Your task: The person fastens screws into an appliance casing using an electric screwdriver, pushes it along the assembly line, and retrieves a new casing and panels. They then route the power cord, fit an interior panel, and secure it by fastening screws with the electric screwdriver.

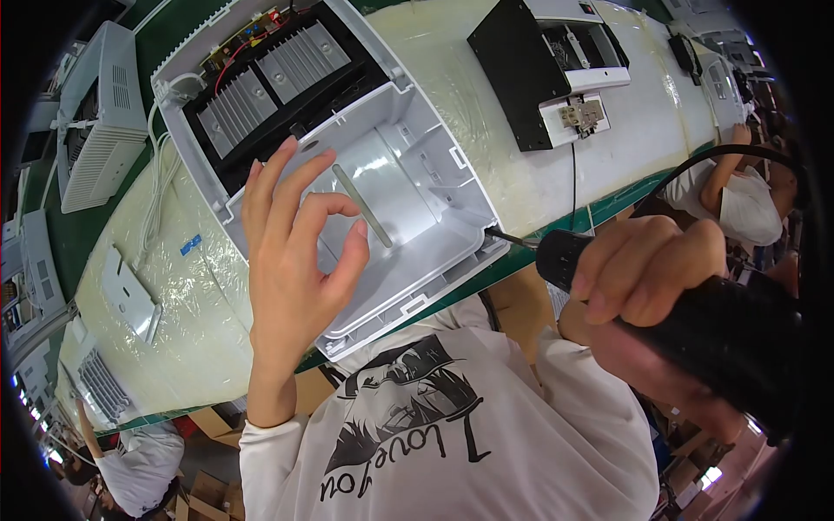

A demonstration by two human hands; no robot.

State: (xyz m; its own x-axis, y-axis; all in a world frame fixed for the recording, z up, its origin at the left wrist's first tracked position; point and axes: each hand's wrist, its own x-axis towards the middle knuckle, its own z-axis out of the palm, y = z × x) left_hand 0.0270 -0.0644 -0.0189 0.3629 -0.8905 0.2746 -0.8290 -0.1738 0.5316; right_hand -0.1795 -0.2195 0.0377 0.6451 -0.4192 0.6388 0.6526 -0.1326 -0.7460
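At left, a white louvred unit (102, 122) stands on its side on the green bench edge, with a bundle of pale cables (156, 204) close by; nearer, a metal plate (130, 295) and a small blue piece (191, 245) lie on the film-covered table (217, 313).

The person's left hand (300, 234) rises from a white sleeve, back of the hand up, over the left part of an open white casing (382, 165). Its fingers are fanned apart and bent, the forefinger curling toward the thumb; whether those two tips meet cannot be told.

The casing sits at an angle across the near edge of the table. Its far half holds a black frame (291, 117) with finned metal blocks (300, 69), a circuit board (248, 36) and a red wire; its near half is a smooth, glossy tray. A slim grey strip (363, 206) appears inside, just beside the left thumb and forefinger.

Farther right on the table is a black-and-white unit (512, 78). In the right foreground, the right hand (647, 269) wraps its fingers firmly around a black screwdriver (721, 334), its thin shank (514, 239) pointing left to the casing's near right corner; contact at the tip is unclear. Beyond, at far right, sits another person (738, 195) in white.
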